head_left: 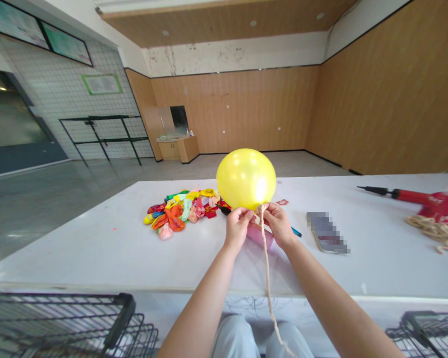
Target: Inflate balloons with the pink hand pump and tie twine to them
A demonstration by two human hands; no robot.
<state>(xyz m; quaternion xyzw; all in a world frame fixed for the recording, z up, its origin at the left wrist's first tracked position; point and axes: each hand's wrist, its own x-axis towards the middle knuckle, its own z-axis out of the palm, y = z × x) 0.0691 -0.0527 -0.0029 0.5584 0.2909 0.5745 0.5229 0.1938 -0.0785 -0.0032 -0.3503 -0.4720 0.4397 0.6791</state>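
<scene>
1. Reference: clock centred on the two hands, 12 pointing away from the wearer.
2. At 9 o'clock: pile of uninflated balloons [181, 211], mixed colours, lying loose on the white table [164, 271].
3. Left hand [236, 229]: thumb and fingertips drawn together beneath the balloon. Read as clamped on its neck; exact contact hidden.
4. At 12 o'clock, just past the fingertips: yellow balloon [245, 178], inflated, rounded side up, neck end toward the hands.
5. Below the fingertips, partly covered: pink object [257, 235]; identity uncertain.
6. Right hand [280, 224]: thumb and fingers clamped on the rope [268, 278], its upper part at the balloon's neck, its tail hanging toward 6 o'clock over the table edge.
7. At 4 o'clock, near the right hand: blue pen-like item [296, 231]; then the phone [326, 233], pixelated.
8. Farther, around 3 o'clock: red pump [414, 197], with a heap of cord [435, 231] just nearer the wearer.
9. Judgement: step in hand is working rope around the neck; no finished knot discernible. Next move calls for a firm left pinch and a free rope end.
</scene>
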